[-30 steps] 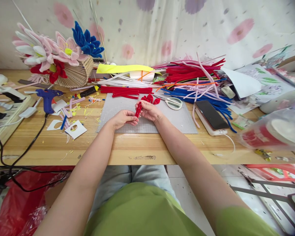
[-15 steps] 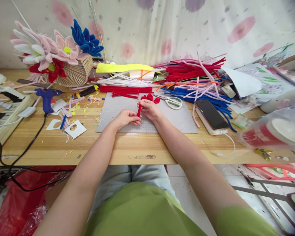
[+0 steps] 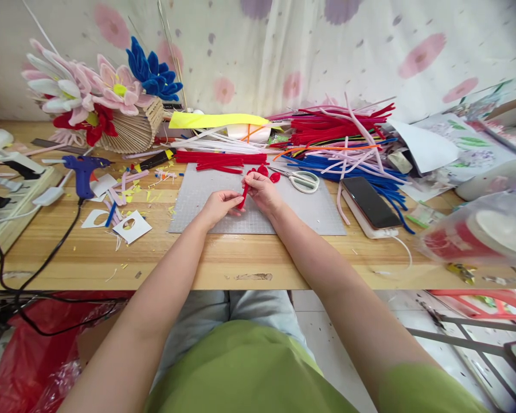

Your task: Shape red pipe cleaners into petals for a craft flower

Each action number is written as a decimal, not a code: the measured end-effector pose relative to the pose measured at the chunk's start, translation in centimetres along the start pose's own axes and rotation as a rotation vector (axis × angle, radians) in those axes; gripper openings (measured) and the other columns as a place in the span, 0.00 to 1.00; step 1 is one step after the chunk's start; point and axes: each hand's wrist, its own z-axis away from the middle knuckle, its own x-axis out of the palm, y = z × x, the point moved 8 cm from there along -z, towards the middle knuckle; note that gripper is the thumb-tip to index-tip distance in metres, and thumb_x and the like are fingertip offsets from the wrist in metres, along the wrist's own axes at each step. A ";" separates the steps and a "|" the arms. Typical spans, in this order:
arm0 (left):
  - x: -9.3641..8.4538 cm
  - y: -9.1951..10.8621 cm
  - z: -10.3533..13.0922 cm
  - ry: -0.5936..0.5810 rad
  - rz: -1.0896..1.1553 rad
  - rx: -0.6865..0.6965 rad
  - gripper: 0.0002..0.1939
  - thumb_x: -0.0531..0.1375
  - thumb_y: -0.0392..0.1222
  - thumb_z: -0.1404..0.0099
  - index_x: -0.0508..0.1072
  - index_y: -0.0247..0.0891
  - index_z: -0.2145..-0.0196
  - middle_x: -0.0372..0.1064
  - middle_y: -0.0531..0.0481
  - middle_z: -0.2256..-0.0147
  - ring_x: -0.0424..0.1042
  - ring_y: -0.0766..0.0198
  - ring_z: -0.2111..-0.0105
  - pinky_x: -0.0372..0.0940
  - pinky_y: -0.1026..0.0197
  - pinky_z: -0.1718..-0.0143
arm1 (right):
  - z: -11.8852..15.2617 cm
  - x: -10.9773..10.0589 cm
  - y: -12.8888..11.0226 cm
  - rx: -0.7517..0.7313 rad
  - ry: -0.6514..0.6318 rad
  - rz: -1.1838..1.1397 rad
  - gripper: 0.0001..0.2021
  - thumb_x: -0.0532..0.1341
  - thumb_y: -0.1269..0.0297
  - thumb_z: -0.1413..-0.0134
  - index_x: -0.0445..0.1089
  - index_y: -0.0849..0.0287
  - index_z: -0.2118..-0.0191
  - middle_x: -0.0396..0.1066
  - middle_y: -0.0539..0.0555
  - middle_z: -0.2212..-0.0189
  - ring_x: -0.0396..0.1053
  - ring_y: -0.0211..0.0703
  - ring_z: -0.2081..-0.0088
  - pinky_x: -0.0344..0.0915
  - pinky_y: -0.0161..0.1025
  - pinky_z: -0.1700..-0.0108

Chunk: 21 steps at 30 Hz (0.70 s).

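Between my two hands is a short red pipe cleaner piece [image 3: 243, 197], held above the grey cutting mat [image 3: 303, 215]. My left hand [image 3: 223, 205] pinches its lower end. The fingers of my right hand [image 3: 260, 189] are closed round its upper end. Just beyond my right hand, several red rolled pieces [image 3: 274, 177] lie on the mat. White-handled scissors [image 3: 304, 182] rest to their right. A row of straight red pipe cleaners [image 3: 221, 159] lies along the mat's far edge.
A blue glue gun [image 3: 85, 172] with a black cable stands at the left, near fuzzy flowers [image 3: 116, 89]. Piled pipe cleaners [image 3: 335, 126] fill the back right. A phone [image 3: 370, 201] on a white power bank and a bagged cup [image 3: 468, 232] sit at the right.
The red piece has tilted and looks bent between my fingers. My left fingers have shifted slightly up along it, while my right hand has barely moved.
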 end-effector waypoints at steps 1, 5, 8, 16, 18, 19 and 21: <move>-0.1 0.1 0.0 0.022 -0.006 0.005 0.14 0.65 0.45 0.49 0.72 0.32 0.68 0.72 0.51 0.75 0.71 0.68 0.77 0.68 0.63 0.72 | 0.0 0.0 0.1 0.001 0.004 0.007 0.12 0.65 0.65 0.59 0.60 0.60 0.80 0.64 0.47 0.80 0.56 0.29 0.78 0.53 0.28 0.77; -1.3 0.8 -0.2 0.120 -0.061 0.040 0.11 0.64 0.44 0.51 0.71 0.34 0.73 0.69 0.54 0.78 0.66 0.72 0.81 0.65 0.65 0.74 | -0.2 0.0 0.5 0.005 -0.011 0.020 0.11 0.66 0.61 0.59 0.64 0.60 0.77 0.66 0.48 0.77 0.58 0.29 0.77 0.55 0.29 0.76; -4.1 1.9 -0.3 0.280 -0.230 0.091 0.06 0.62 0.41 0.50 0.70 0.35 0.77 0.66 0.57 0.81 0.60 0.73 0.84 0.58 0.67 0.78 | -0.3 0.3 0.8 -0.005 -0.055 0.084 0.11 0.65 0.58 0.57 0.68 0.59 0.70 0.69 0.49 0.70 0.62 0.31 0.72 0.59 0.29 0.72; -8.3 4.1 -2.3 0.294 -0.937 0.035 0.08 0.61 0.45 0.50 0.76 0.38 0.73 0.71 0.51 0.75 0.68 0.62 0.71 0.60 0.63 0.68 | -1.2 -1.0 1.0 -0.130 0.047 0.362 0.13 0.59 0.56 0.50 0.69 0.58 0.62 0.71 0.52 0.62 0.66 0.35 0.60 0.63 0.34 0.55; -9.2 5.6 -3.0 0.443 -1.030 0.060 0.11 0.60 0.45 0.47 0.76 0.38 0.67 0.72 0.46 0.66 0.69 0.58 0.63 0.61 0.60 0.60 | -1.6 -1.7 0.8 -0.187 0.085 0.419 0.12 0.59 0.57 0.49 0.69 0.57 0.60 0.70 0.52 0.59 0.66 0.37 0.56 0.61 0.36 0.49; -9.4 6.3 -3.4 0.510 -1.070 0.095 0.12 0.58 0.44 0.45 0.75 0.37 0.64 0.72 0.44 0.62 0.68 0.57 0.59 0.61 0.58 0.56 | -1.8 -2.0 0.7 -0.206 0.107 0.449 0.12 0.59 0.57 0.49 0.69 0.57 0.60 0.70 0.53 0.58 0.66 0.38 0.54 0.59 0.38 0.47; -9.1 7.2 -4.3 0.547 -1.162 0.170 0.14 0.56 0.42 0.41 0.73 0.37 0.58 0.68 0.41 0.55 0.65 0.54 0.53 0.58 0.55 0.50 | -2.1 -2.6 0.7 -0.220 0.151 0.514 0.12 0.59 0.60 0.49 0.69 0.57 0.58 0.69 0.55 0.55 0.66 0.39 0.53 0.59 0.40 0.46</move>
